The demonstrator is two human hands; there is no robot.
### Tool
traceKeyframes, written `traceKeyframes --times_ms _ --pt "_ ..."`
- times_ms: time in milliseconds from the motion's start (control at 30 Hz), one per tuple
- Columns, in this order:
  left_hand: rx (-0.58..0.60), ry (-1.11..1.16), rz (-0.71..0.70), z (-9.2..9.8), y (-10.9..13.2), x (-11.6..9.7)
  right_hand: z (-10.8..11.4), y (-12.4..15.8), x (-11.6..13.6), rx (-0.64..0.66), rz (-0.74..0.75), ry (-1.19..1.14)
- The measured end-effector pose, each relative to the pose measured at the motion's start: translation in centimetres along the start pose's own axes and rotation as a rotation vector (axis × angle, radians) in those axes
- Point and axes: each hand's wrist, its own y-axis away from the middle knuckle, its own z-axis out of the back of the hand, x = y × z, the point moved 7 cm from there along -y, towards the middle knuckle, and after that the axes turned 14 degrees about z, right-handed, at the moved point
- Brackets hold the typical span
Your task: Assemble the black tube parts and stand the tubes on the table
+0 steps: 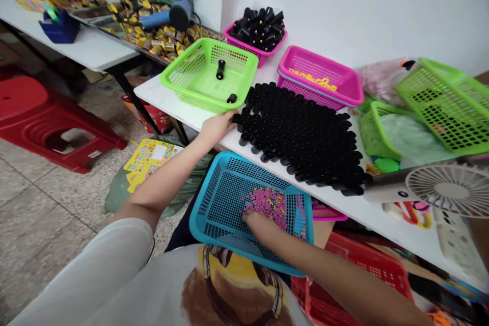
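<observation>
My left hand (218, 126) reaches to the left edge of a dense group of upright black cylinders (301, 127) on the white table. Its fingertips are at a black piece there, and whether they grip it is hard to make out. My right hand (251, 218) is down in the blue basket (217, 237) on my lap, at the edge of a pile of small pink and yellow pieces (269, 204); its fingertips are hidden. Just behind my left hand, a light green basket (191, 92) holds a few black cylinders (220, 70).
A pink basket (263, 56) full of black cylinders and another pink basket (355, 91) with yellow pieces stand behind. Green baskets (439, 107) and a white fan (453, 190) are at the right. A red stool (49, 122) stands left.
</observation>
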Motion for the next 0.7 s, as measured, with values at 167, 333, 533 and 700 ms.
traceKeyframes --times_ms 167,333,533,700 --pt "0.124 0.08 -0.089 1.3 1.0 1.0 0.2 0.1 -0.8 -0.009 0.001 -0.045" --pt "0.33 0.249 -0.244 1.7 1.7 1.7 0.2 -0.4 -1.6 -0.037 -0.035 -0.087" --pt "0.33 0.295 -0.285 1.2 1.3 1.9 2.3 -1.1 -0.5 -0.061 -0.004 -0.155" --pt "0.34 0.305 -0.286 1.0 1.2 1.9 11.8 -0.9 2.4 -0.214 0.14 -0.258"
